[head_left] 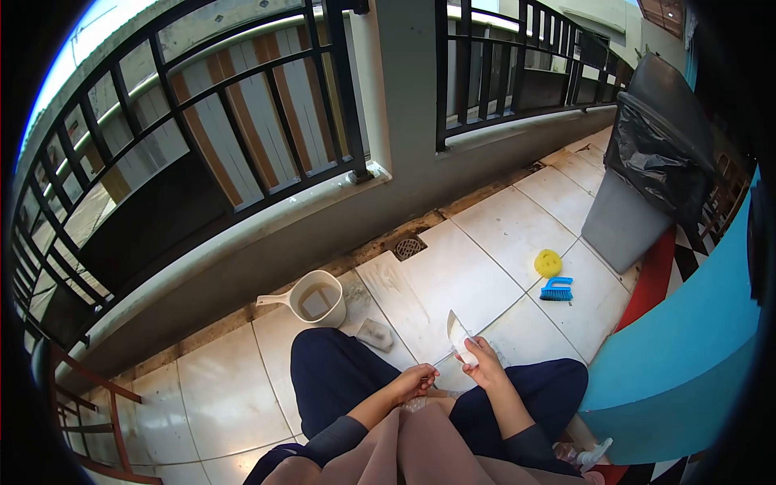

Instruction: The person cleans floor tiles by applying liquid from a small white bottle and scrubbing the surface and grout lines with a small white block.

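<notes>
My right hand (484,363) is closed around a white object with a thin pointed end (457,331); its exact kind is unclear. The point sticks up and away from my fingers. My left hand (417,381) is just to the left, its fingers curled together over my lap, and whatever they hold is too small to make out. Ahead of my left knee stands a white water dipper (340,308) with liquid in it. A greyish-white pouch-like thing (375,335) lies beside the dipper. Farther right, a blue scrub brush (556,289) rests by a yellow sponge (548,263).
Dirty white tiles (453,267) cover the floor, with a round drain (408,247) near the low wall. A grey trash bin (622,218) with a black bag is at right. Black railings (267,121) top the wall. A brown metal rack (93,428) stands at lower left.
</notes>
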Demonstrator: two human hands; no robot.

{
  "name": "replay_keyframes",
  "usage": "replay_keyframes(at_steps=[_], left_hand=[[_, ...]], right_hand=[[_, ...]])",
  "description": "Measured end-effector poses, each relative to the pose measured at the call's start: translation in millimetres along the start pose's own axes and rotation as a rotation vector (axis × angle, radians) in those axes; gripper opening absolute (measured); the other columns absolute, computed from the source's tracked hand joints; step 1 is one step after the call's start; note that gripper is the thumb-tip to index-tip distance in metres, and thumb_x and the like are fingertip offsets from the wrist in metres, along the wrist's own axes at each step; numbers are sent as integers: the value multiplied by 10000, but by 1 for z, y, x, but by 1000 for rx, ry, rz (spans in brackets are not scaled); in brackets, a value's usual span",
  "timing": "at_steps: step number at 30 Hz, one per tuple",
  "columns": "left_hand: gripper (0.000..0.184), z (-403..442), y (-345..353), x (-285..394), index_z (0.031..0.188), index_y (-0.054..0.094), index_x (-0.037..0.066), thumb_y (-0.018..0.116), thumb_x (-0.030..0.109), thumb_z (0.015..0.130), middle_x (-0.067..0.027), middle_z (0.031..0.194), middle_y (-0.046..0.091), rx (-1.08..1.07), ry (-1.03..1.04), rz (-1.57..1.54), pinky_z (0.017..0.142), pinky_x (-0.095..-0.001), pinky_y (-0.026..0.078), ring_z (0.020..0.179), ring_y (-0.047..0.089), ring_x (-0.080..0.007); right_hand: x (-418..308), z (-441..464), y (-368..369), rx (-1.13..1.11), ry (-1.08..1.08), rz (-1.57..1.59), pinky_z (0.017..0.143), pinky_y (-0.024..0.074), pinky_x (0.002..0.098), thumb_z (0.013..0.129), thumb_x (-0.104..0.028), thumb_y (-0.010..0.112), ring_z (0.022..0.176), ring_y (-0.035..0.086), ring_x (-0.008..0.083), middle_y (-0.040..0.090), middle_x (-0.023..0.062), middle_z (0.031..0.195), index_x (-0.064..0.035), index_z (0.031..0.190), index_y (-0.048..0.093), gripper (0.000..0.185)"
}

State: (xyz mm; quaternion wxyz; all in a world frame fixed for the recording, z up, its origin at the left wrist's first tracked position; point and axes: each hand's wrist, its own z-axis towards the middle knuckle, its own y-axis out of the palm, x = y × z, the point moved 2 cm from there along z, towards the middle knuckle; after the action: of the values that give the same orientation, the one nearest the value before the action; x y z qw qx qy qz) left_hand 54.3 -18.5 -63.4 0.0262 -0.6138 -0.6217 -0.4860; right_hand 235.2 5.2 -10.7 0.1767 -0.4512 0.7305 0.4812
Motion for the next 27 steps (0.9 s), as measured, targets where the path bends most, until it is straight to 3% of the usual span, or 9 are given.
replay_keyframes(at_steps=[16,27], left_hand=[[198,4,-1,-1,899,518,76,415,245,894,43,655,428,-31,-3,88,487,-184,319,530,363,-44],[148,-1,4,2,909,509,78,446,210,883,32,673,443,-46,-9,87,536,-196,337,581,382,-54]], right_hand=[[-3,-3,4,19,-36,-78,472,379,213,841,-215,579,739,562,149,555,62,874,-120,977,438,218],[-3,-4,7,-179,-72,162,599,431,258,858,-395,513,857,561,162,575,87,941,-115,1096,442,374]])
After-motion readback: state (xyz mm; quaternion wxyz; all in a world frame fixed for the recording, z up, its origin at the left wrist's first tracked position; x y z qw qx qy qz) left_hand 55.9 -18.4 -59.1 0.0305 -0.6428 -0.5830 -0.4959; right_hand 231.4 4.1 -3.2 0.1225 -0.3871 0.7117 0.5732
